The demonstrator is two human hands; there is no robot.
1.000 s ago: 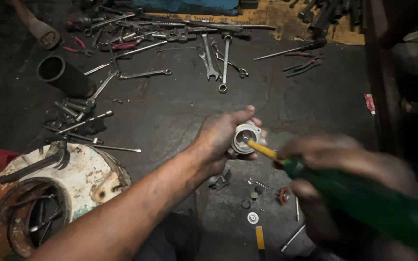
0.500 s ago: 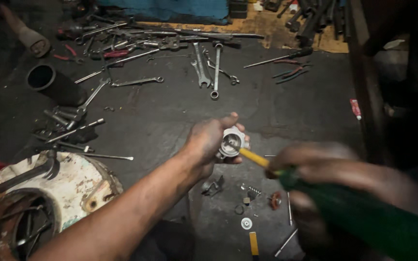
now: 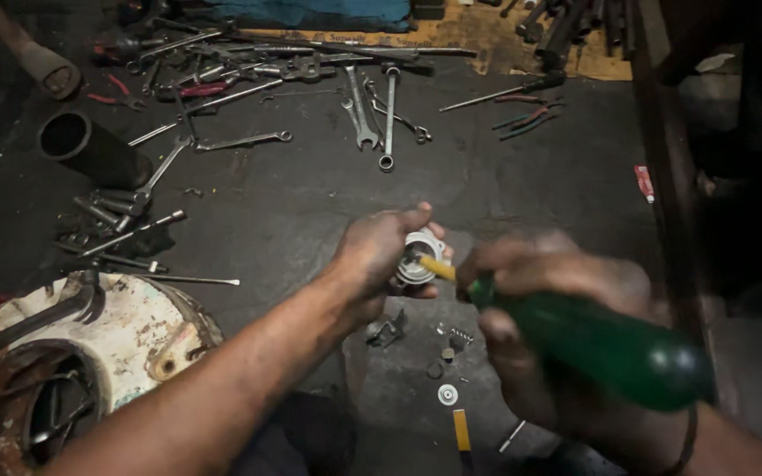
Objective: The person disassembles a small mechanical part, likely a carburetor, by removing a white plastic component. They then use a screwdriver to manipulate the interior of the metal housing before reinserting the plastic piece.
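Note:
My left hand (image 3: pixel 379 256) grips a small round metal part (image 3: pixel 420 254) with a flanged rim, held up above the dark floor. My right hand (image 3: pixel 544 291) is wrapped around a screwdriver with a thick green handle (image 3: pixel 610 348) and a yellow shank (image 3: pixel 437 268). The tip of the screwdriver is pushed into the opening of the metal part. Both hands are greasy and nearly touch each other.
Small loose bits lie under my hands: a spring (image 3: pixel 460 334), a washer (image 3: pixel 448 395), a metal clip (image 3: pixel 384 331). Several wrenches (image 3: pixel 387 115) and other tools are spread at the back. A black pipe (image 3: pixel 90 148) lies at left, a white round housing (image 3: pixel 125 339) at lower left.
My view has shifted slightly, so the tools at the back sit higher in the frame. Both hands stay together on the part, with the screwdriver tip still in it.

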